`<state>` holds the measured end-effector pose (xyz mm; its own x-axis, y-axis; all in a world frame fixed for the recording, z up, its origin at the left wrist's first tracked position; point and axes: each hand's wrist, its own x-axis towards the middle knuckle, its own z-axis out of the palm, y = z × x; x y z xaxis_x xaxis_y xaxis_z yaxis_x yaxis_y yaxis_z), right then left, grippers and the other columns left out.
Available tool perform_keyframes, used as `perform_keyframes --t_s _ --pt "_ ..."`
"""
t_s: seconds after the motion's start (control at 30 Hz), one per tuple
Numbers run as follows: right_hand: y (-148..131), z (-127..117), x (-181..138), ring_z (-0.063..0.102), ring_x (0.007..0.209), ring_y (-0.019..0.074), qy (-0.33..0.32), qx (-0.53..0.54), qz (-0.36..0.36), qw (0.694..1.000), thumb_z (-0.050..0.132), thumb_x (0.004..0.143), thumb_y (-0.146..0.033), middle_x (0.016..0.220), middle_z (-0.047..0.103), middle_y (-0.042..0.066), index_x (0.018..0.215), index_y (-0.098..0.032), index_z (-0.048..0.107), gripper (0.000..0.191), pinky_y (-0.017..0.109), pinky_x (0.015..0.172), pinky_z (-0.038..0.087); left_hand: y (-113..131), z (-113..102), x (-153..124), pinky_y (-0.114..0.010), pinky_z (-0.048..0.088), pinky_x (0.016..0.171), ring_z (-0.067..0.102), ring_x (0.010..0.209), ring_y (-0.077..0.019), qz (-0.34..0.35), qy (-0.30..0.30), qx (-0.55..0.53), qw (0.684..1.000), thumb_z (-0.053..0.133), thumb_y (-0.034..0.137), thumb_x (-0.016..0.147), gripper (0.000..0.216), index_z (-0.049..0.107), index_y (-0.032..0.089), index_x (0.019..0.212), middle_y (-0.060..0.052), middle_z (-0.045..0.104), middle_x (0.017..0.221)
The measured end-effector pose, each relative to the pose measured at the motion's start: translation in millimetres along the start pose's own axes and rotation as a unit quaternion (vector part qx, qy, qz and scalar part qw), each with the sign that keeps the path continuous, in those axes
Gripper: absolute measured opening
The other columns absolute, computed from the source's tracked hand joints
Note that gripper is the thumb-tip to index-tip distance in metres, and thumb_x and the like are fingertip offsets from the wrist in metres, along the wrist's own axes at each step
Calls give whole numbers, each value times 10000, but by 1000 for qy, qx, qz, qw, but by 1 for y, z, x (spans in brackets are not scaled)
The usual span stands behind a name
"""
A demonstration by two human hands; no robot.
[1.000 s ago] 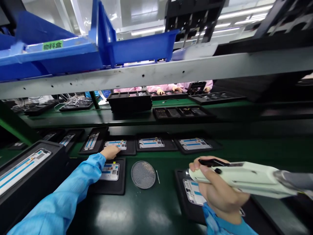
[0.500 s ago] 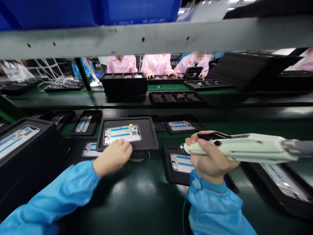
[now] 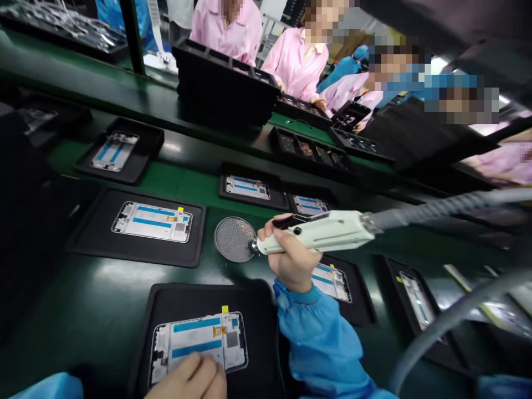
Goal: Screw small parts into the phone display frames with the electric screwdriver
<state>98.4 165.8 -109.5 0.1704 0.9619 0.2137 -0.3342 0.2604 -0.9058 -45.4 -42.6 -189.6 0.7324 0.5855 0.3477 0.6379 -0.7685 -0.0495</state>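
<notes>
My right hand is closed round a cream electric screwdriver, whose tip sits at the edge of a round perforated metal dish. A grey hose runs off the tool to the right. My left hand rests at the bottom edge on a white phone frame lying in a black tray close to me. Its fingers lie on the frame's near edge; whether they grip it is unclear. Both arms wear blue sleeves.
Several more black trays with phone frames lie on the green belt: one at the left, others behind and right. A stack of black trays stands beyond. People in pink coats work on the far side.
My left hand has drawn the tray with the phone frame down close to me. My right hand has swung the screwdriver left, its tip now at the metal dish. The view has tilted downward.
</notes>
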Motion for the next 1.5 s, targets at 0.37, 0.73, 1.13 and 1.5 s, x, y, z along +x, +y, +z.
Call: perform_keyframes --t_s 0.37,0.73,1.13,1.5 --pt "34 7 0 552 511 127 -23 -30 31 999 669 586 -160 576 564 -25 726 -165 632 145 306 494 452 -50 -12 14 -417 346 906 606 977 -244 -45 0 -69 997 552 356 933 235 741 225 981 -26 717 1053" --pt "37 4 -1 562 542 124 -44 -31 18 998 661 624 -138 622 592 -14 738 -176 655 120 295 501 448 -66 -22 14 -429 348 979 606 1099 -267 -53 -24 -79 995 521 437 934 360 715 178 1091 -83 696 1181" --pt "-25 2 -40 535 611 136 -108 -62 -12 992 610 675 -181 678 513 0 852 -191 692 196 277 488 419 -74 -13 5 -478 388 1012 600 1142 -364 -19 -4 -97 995 592 392 886 436 637 61 1165 -212 623 1271" --pt "-15 11 -83 546 679 154 -218 -108 62 968 621 797 -195 753 532 5 994 -259 682 216 333 548 462 -73 -15 7 -474 430 1017 598 1157 -338 -15 -9 -112 994 602 367 886 411 644 62 1158 -206 646 1236"
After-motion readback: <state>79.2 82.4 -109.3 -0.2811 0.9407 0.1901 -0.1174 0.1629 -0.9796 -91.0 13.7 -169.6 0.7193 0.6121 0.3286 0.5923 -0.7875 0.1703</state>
